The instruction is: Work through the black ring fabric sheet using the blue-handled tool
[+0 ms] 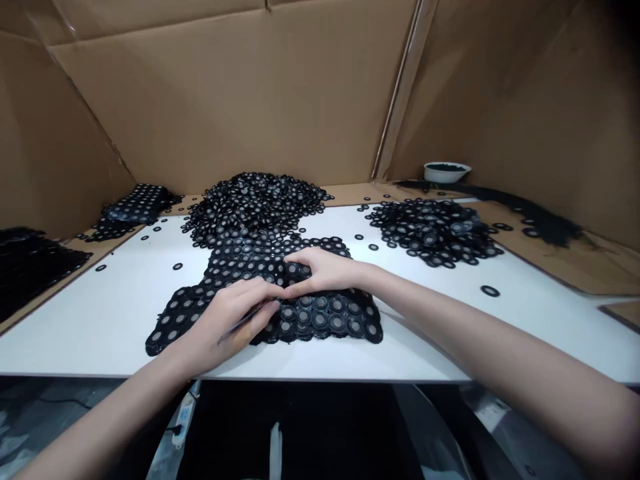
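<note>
A black rubber sheet of joined rings (325, 320) with grey centres lies on the white table (120, 307) near the front edge. My left hand (233, 317) rests on the sheet's left part, fingers curled, with a thin dark tool under the fingers. My right hand (323, 270) presses on the sheet's upper middle, fingertips pinching at the rings next to the left hand's fingers. Behind the sheet rises a large heap of loose black rings (255, 203).
A second heap of rings (433, 227) lies to the right, with stray rings (490, 291) scattered around. Stacked ring sheets (135, 203) sit at the back left, black scrap (30, 263) at the far left. A white bowl (446, 171) stands back right. Cardboard walls (240, 93) surround the table.
</note>
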`<state>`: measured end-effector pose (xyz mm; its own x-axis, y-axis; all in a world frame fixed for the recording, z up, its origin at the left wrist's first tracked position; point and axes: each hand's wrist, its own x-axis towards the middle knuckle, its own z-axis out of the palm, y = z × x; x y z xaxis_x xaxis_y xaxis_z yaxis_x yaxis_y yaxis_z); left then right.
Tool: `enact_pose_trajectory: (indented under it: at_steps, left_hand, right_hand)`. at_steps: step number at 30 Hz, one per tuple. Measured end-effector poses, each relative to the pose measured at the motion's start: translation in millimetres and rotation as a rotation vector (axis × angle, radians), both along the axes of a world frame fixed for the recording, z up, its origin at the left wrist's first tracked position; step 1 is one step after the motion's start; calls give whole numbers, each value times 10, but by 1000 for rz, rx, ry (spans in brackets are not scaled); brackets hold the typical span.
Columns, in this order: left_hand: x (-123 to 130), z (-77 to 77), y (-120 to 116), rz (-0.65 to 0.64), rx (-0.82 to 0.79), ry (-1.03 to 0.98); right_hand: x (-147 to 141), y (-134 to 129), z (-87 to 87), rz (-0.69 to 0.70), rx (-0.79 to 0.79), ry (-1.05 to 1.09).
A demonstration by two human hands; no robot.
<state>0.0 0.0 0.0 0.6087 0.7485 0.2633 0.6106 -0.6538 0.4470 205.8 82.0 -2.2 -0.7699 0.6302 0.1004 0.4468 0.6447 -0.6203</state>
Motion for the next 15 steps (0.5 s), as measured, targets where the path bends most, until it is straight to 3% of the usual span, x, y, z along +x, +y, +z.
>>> enact_pose_trajectory:
  at_steps: [8, 15]
  left_hand:
    - [-58, 103, 15, 287, -2, -243]
    - [-84, 354, 246, 154, -128, -278]
  right_hand:
    - [21, -14, -4, -45, -62, 40]
    - [18, -34, 24, -42, -87, 17]
